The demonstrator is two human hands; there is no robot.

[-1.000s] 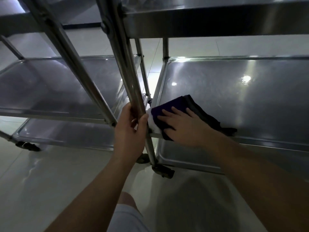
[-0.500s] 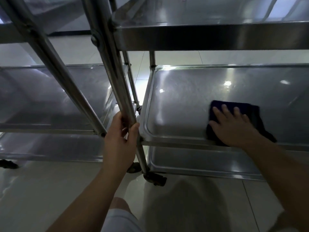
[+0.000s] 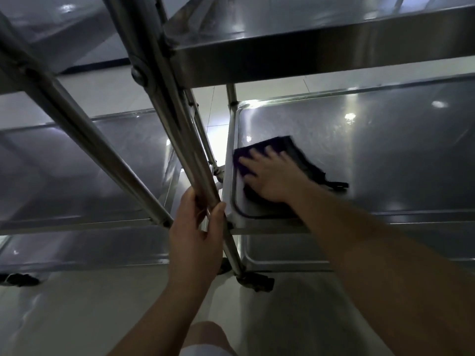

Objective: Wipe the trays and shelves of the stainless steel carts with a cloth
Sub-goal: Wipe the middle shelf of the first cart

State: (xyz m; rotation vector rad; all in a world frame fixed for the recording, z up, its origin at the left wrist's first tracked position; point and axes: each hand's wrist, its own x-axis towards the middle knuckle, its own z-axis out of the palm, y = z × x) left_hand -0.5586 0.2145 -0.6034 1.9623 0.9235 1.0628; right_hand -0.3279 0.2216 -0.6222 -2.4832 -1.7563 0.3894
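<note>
On the middle stainless steel tray (image 3: 372, 150) of the right-hand cart, a dark purple folded cloth (image 3: 295, 155) lies at the near left corner under the right hand (image 3: 272, 176), fingers spread flat. Beside that tray, the left hand (image 3: 195, 240) wraps the slanted steel cart post (image 3: 180, 140). No writing is legible.
</note>
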